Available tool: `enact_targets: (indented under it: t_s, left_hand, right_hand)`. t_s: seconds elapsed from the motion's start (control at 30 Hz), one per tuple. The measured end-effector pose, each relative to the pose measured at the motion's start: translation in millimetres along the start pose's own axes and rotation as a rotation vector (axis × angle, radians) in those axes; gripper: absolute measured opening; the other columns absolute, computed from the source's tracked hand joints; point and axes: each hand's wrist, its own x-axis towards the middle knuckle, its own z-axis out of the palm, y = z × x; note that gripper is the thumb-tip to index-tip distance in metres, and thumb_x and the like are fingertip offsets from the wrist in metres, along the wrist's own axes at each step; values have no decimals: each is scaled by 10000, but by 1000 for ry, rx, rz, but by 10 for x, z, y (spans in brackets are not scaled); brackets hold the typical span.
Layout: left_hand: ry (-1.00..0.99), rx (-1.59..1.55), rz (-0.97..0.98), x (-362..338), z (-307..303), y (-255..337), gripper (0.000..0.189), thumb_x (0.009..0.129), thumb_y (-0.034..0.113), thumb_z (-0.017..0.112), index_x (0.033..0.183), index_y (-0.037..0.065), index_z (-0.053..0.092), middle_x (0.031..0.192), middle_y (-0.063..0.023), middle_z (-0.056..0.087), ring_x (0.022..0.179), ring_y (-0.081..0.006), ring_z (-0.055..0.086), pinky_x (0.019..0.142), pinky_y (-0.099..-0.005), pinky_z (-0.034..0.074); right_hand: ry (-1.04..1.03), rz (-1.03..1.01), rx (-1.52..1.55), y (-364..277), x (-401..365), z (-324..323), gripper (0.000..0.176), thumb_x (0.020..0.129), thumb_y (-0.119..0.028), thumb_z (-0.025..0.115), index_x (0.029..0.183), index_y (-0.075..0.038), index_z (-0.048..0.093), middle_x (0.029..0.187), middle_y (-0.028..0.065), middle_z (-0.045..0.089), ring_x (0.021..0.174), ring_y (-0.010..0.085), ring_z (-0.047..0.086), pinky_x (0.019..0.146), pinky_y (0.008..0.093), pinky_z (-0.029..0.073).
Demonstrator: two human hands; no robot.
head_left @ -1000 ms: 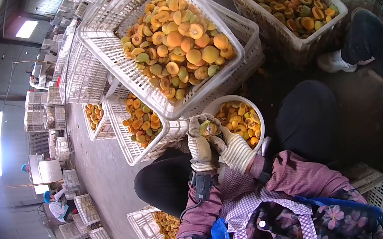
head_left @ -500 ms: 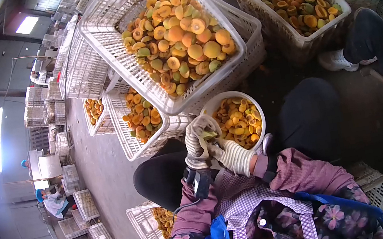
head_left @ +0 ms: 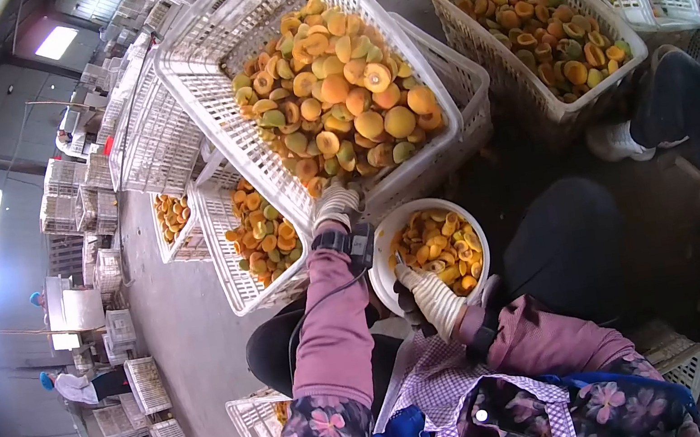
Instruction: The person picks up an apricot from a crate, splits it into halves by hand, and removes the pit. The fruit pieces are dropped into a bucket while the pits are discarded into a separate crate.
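white-gloved l hand [head_left: 336, 204] is at near rim of white slatted plastic crate [head_left: 204, 75], orange-yellow halved fruit [head_left: 340, 96] just past its fingers, crate's long axis running up-left; fingertips hidden, can't tell spread vs pinching. striped-glove r hand [head_left: 432, 295] is farther off, over round white bucket [head_left: 381, 276], fingers curled, grip unclear.
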Motion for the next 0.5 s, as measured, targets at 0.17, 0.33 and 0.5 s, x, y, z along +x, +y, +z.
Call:
enact_targets:
  t_s: [0.17,0.33,0.5]
  left_hand:
    - [-138,30,-25,341,84,-119,551,756,340,557,1232,74,476,1209,-184,540,1116,-323,522,935,-393,419]
    - [266,-669,663,-481,342,-197,287,852,110,443,1106,7,527,1107,-143,578,970,-273,572,901,-377,451]
    - [-118,-1975,346,-1528,313,233,189,846,135,493,952,-16,534,979,-158,593,898,-260,584,821,-372,486]
  right_hand:
    - [11,45,-95,-45,3,39,325,892,-434,490,739,-150,522,541,-15,470,416,117,413,384,248,322]
    - [114,-303,-251,49,207,-103,337,910,-365,478,1010,-57,574,679,48,553,582,170,532,504,260,418]
    - [103,-768,-777,86,210,-185,371,852,-266,536,1114,-7,491,909,204,565,842,328,547,738,380,446]
